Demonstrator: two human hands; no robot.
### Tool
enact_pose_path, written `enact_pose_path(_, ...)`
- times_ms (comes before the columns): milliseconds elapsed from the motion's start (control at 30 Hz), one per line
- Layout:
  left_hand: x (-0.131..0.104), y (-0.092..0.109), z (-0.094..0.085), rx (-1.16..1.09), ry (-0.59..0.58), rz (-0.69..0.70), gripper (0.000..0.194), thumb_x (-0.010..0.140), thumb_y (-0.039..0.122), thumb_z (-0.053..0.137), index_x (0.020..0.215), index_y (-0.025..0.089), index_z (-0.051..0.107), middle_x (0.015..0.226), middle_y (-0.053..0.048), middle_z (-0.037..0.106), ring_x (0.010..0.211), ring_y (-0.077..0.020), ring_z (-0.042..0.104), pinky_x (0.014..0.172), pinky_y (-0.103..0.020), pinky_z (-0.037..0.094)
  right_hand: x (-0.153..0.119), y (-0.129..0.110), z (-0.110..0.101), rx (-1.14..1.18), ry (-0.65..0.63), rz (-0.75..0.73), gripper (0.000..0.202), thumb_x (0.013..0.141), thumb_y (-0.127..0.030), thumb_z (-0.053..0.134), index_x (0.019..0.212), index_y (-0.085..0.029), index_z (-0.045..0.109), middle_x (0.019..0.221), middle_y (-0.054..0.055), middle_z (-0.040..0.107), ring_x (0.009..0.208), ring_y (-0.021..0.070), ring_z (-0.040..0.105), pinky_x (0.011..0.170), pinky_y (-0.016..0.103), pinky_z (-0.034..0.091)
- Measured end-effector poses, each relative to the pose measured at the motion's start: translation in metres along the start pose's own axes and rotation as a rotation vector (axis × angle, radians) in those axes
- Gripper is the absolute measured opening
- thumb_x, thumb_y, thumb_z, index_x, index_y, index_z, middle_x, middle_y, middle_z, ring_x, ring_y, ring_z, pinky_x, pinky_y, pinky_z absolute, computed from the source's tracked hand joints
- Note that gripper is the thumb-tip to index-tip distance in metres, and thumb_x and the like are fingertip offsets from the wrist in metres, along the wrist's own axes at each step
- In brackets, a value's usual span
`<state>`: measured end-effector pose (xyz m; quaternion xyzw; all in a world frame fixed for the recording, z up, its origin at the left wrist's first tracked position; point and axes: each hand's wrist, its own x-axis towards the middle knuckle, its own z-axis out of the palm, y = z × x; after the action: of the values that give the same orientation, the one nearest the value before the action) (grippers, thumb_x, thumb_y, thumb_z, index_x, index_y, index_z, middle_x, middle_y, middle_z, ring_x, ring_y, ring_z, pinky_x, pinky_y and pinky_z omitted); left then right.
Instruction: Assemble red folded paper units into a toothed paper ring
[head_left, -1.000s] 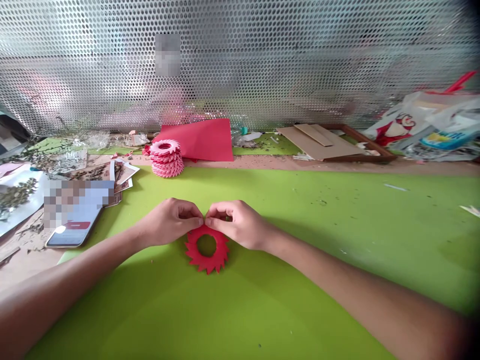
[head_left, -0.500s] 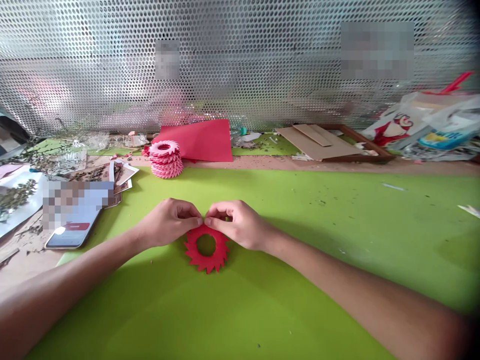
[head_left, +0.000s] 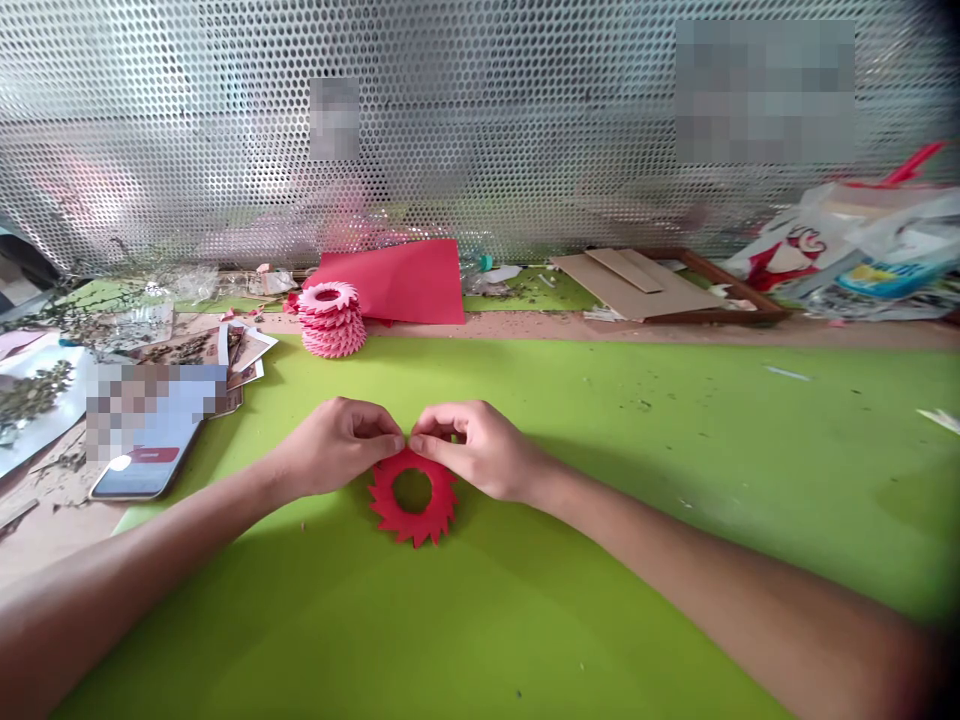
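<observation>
A red paper ring with pointed teeth round its rim and a round hole is at the middle of the green table surface. My left hand pinches its top edge from the left, thumb against fingertips. From the right, my right hand pinches the same edge, its thumb almost touching the other thumb. The fingertips hide the ring's top teeth. Behind my left hand stands a stack of pink toothed rings, with a flat red sheet beside it.
At the left lie a phone, photo prints and dried plant bits. Brown card pieces rest on a wooden frame at the back, with plastic bags farther right. A perforated silver sheet stands behind.
</observation>
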<state>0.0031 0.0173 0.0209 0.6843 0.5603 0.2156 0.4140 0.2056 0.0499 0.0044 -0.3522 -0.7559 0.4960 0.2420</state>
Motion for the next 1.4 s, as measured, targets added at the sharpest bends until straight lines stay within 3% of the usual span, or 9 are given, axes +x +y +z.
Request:
enact_pose_path(433, -0.0007, -0.0030, -0.0048, -0.040, 0.061, -0.016, 0.032, 0.083, 0.046, 0.057, 0.084, 0.016, 0.070, 0.074, 0.000, 0.066, 0.066, -0.0148, 0.054, 0.060, -0.024, 0.039, 0.0015, -0.0030, -0.0057, 0.025, -0.006, 0.079, 0.026, 0.088, -0.037, 0.058, 0.082, -0.014, 0.067, 0.068, 0.001, 0.060, 0.063, 0.0141, 0.051, 0.058, 0.027, 0.038)
enact_pose_path(567, -0.0013, -0.0022, -0.0028, -0.041, 0.042, 0.048, 0.035, 0.087, 0.048, 0.055, 0.091, 0.017, 0.072, 0.082, -0.001, 0.069, 0.070, -0.0150, 0.056, 0.061, -0.023, 0.041, 0.0009, -0.0036, -0.0039, 0.043, -0.009, 0.061, 0.021, 0.086, -0.034, 0.061, 0.078, -0.014, 0.065, 0.069, 0.001, 0.060, 0.064, 0.0139, 0.051, 0.058, 0.026, 0.039)
enact_pose_path(667, -0.0001, -0.0034, -0.0007, -0.027, 0.037, 0.079, 0.033, 0.086, 0.047, 0.057, 0.088, 0.017, 0.070, 0.076, 0.000, 0.067, 0.064, -0.0130, 0.053, 0.056, -0.022, 0.038, 0.0009, -0.0040, -0.0023, 0.037, -0.015, 0.046, 0.022, 0.087, -0.035, 0.061, 0.078, -0.015, 0.065, 0.068, 0.000, 0.059, 0.063, 0.0137, 0.051, 0.058, 0.026, 0.039)
enact_pose_path(833, 0.0010, -0.0010, 0.0023, 0.004, 0.056, 0.017, 0.031, 0.084, 0.045, 0.058, 0.082, 0.016, 0.069, 0.065, 0.002, 0.061, 0.056, -0.0108, 0.046, 0.050, -0.021, 0.032, 0.0008, -0.0037, -0.0003, 0.021, -0.008, 0.035, 0.021, 0.087, -0.034, 0.062, 0.079, -0.015, 0.066, 0.070, 0.002, 0.063, 0.064, 0.0141, 0.053, 0.059, 0.026, 0.041)
enact_pose_path(1100, 0.0026, -0.0015, -0.0031, -0.039, 0.083, -0.052, 0.034, 0.078, 0.047, 0.059, 0.079, 0.015, 0.068, 0.065, 0.000, 0.062, 0.056, -0.0124, 0.048, 0.050, -0.022, 0.034, 0.0006, -0.0031, -0.0030, 0.026, 0.018, 0.063, 0.020, 0.085, -0.032, 0.062, 0.077, -0.014, 0.065, 0.065, 0.000, 0.059, 0.060, 0.0126, 0.050, 0.056, 0.025, 0.037)
enact_pose_path(1400, 0.0022, -0.0034, -0.0001, -0.002, 0.073, -0.017, 0.032, 0.080, 0.048, 0.060, 0.080, 0.017, 0.069, 0.063, 0.002, 0.061, 0.054, -0.0114, 0.046, 0.049, -0.021, 0.032, 0.0009, -0.0033, -0.0007, 0.032, 0.014, 0.025, 0.022, 0.085, -0.036, 0.065, 0.076, -0.015, 0.064, 0.066, -0.001, 0.059, 0.061, 0.0122, 0.049, 0.056, 0.025, 0.037)
